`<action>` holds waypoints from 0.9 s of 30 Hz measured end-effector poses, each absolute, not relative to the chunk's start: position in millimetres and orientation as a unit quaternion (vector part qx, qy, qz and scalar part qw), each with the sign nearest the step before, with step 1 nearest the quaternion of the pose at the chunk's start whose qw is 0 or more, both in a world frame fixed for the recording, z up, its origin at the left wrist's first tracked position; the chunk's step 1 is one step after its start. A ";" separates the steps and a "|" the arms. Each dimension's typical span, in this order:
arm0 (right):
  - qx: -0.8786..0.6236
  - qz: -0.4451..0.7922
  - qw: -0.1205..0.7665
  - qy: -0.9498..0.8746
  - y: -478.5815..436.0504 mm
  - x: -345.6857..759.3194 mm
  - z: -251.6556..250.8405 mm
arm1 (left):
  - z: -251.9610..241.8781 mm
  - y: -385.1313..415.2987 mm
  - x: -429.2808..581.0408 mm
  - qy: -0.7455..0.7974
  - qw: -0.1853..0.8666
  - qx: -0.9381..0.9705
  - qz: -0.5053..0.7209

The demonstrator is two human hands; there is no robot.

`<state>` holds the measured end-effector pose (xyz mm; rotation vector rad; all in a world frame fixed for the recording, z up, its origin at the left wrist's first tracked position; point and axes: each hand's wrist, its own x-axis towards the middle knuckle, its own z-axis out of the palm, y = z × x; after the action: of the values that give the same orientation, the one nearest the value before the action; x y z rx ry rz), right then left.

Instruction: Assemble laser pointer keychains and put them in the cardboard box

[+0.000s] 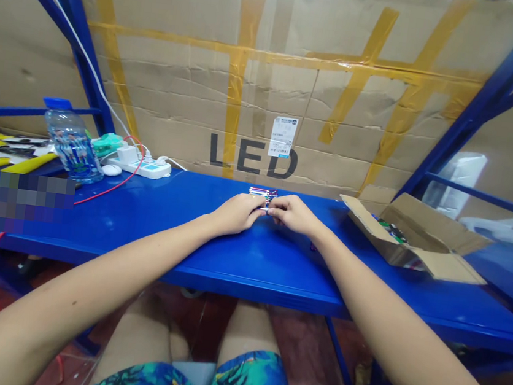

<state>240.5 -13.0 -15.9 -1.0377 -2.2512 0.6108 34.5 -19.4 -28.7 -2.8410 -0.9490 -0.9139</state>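
Note:
Both hands meet over the middle of the blue table (142, 223). My left hand (239, 213) has its fingers closed on the left end of a small, pale, pen-like item (264, 209). The fingertips of my right hand (295, 214) pinch the same item at its right end; it is too small to name. Just behind the fingers lies a little pile of thin coloured sticks (261, 191), partly covered by the hands. A small dark piece (313, 246) rests beside my right wrist.
An open cardboard box (401, 258) with small green and dark items stands at the right. At the left are a water bottle (74, 144), a power strip (150, 168), a red cable (115, 187) and yellow-handled tools (31, 162). Large cardboard (179, 97) rises behind.

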 end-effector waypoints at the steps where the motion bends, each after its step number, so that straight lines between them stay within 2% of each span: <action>1: -0.392 0.239 0.291 -0.840 -13.1 240.1 -16.1 | -28.5 -19.7 34.3 -0.306 0.013 -0.907 -0.289; 5: -0.396 0.248 0.303 -0.831 -14.0 238.4 -15.0 | -25.9 -20.9 34.9 -0.323 0.015 -0.898 -0.300; 11: -0.385 0.149 0.308 -0.857 -13.5 238.8 -11.4 | -26.0 -19.2 37.4 -0.343 -0.061 -0.876 -0.333; 16: -0.385 0.145 0.295 -0.862 -13.4 239.2 -11.1 | -27.0 -18.5 37.6 -0.362 -0.089 -0.864 -0.338; 21: -0.510 0.071 0.267 -0.814 -12.5 256.2 3.5 | -23.2 -20.1 36.2 -0.385 -0.101 -0.852 -0.340; 24: -0.635 0.067 0.181 -0.748 -17.4 277.2 17.8 | -21.5 -19.8 34.8 -0.396 -0.103 -0.848 -0.338; 27: -0.679 0.215 0.028 -0.702 -28.1 292.7 27.4 | -21.2 -18.3 33.4 -0.393 -0.105 -0.848 -0.341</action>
<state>292.7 -28.1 27.4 -2.0957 -2.1665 0.6642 33.4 -18.3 -21.2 -2.8561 -1.3234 -1.1494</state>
